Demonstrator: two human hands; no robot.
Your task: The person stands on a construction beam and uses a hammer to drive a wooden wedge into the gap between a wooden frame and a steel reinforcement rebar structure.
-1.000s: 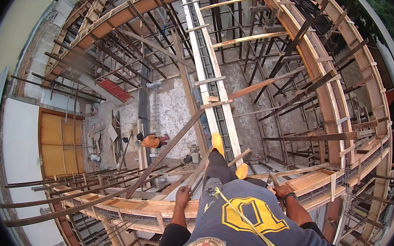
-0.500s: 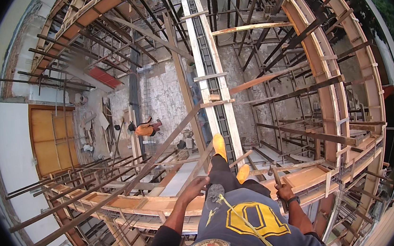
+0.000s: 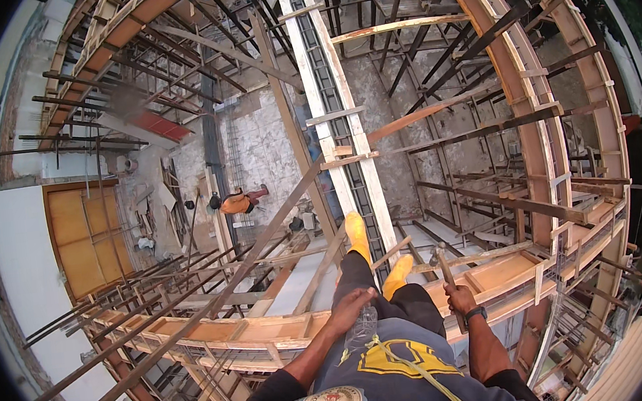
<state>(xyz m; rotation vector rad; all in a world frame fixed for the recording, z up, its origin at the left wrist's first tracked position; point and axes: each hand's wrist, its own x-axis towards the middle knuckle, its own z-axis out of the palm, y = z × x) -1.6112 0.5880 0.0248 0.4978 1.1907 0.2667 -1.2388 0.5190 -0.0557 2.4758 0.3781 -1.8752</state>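
Observation:
In my right hand [image 3: 460,297] is a hammer [image 3: 445,267], gripped by its handle with the head pointing up and away from me. My left hand [image 3: 356,304] is closed at the upper end of a clear plastic container [image 3: 361,329] in front of my body. A yellow cord [image 3: 406,364] runs over my dark shirt to it. What lies inside the container is too small to make out. My yellow boots [image 3: 356,232] are on a narrow wooden beam form [image 3: 372,188] with a cage of steel bars between its boards.
Curved plywood forms [image 3: 302,327] cross close in front of me and rise along the right [image 3: 534,126]. Slanting timber props [image 3: 263,245] stand around the beam. Well below, a person in orange [image 3: 236,203] is on the floor, near an orange-brown door [image 3: 88,231].
My left hand has moved right and inward, closing at the plastic container. My right boot has come forward into fuller view. The hammer stays in my right hand.

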